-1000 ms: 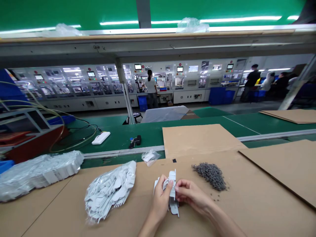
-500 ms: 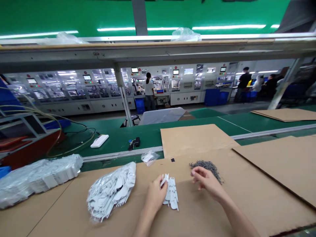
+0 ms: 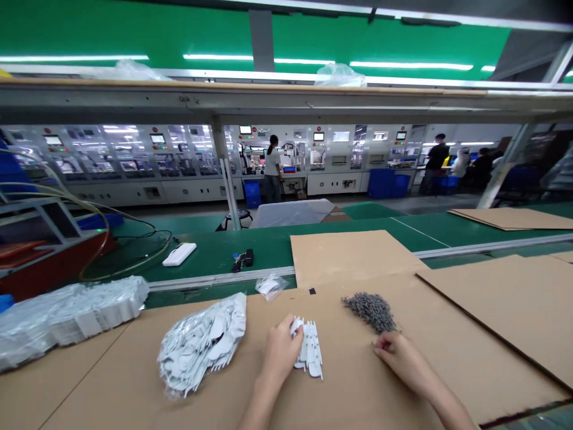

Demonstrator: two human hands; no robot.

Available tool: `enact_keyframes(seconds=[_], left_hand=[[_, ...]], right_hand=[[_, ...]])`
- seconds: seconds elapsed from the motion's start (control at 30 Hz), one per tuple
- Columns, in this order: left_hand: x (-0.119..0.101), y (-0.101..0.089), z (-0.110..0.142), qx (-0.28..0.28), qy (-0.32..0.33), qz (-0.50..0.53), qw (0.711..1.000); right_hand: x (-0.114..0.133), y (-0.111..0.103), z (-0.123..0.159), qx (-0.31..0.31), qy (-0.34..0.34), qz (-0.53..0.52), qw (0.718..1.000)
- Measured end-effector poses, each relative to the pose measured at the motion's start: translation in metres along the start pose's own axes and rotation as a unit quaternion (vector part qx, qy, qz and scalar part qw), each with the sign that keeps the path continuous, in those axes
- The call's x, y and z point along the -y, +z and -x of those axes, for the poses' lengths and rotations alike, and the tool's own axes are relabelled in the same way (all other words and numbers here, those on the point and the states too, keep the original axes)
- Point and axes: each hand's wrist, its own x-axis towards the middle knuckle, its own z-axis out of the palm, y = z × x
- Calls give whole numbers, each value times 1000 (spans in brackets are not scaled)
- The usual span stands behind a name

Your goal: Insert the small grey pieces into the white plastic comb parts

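Left hand: Your left hand (image 3: pixel 280 349) is partly curled, thumb and fingers closed on the upper left end of the white parts (image 3: pixel 313 352).
Right hand: Your right hand (image 3: pixel 405 361) has its thumb and fingertips drawn together; you cannot tell whether a piece is between them.
White parts: side by side on the cardboard (image 3: pixel 344 397), between your hands.
Grey pieces (image 3: pixel 369 310): heaped just beyond your right fingertips.
Clear bag (image 3: pixel 203 343): filled with white pieces, left of your left hand.

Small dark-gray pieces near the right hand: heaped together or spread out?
Heaped together: the small dark-gray pieces lie in one dense pile on the flat brown cardboard sheet, just beyond the right hand.
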Motion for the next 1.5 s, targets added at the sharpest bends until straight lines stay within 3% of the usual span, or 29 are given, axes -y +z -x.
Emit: enact_keyframes(seconds=[0.17, 0.23, 0.3, 0.37, 0.57, 0.67, 1.03, 1.1, 1.23, 1.3, 1.5], left_hand=[[-14, -3, 3, 24, 5, 196, 980], [-21, -4, 5, 48, 11, 255, 966], [-25, -6, 5, 61, 24, 288, 956], [-27, -7, 5, 58, 31, 294, 954], [-20, -6, 0, 39, 1, 280, 959], [-18, -1, -2, 42, -6, 296, 954], [-14, 5, 0, 18, -20, 295, 955], [-16, 3, 1, 23, -25, 338, 941], [-14, 7, 1, 50, -108, 479, 870], [-10, 11, -2, 47, -130, 501, 855], [-3, 12, -10, -89, -62, 370, 923]], right_hand=[[43, 5, -8, 16, -28, -68, 997], [67, 10, -15, 79, -40, -141, 986], [88, 20, -23, 162, -39, -231, 959], [103, 34, -30, 207, -52, -311, 926], [106, 74, -44, 215, -12, -481, 850], [102, 82, -44, 190, 4, -523, 831], [105, 79, -41, 90, -85, -421, 899], [106, 80, -41, 79, -92, -411, 904], [109, 83, -39, 59, -95, -399, 910], [111, 86, -39, 54, -99, -388, 915], [109, 95, -41, 92, -137, -369, 915]])
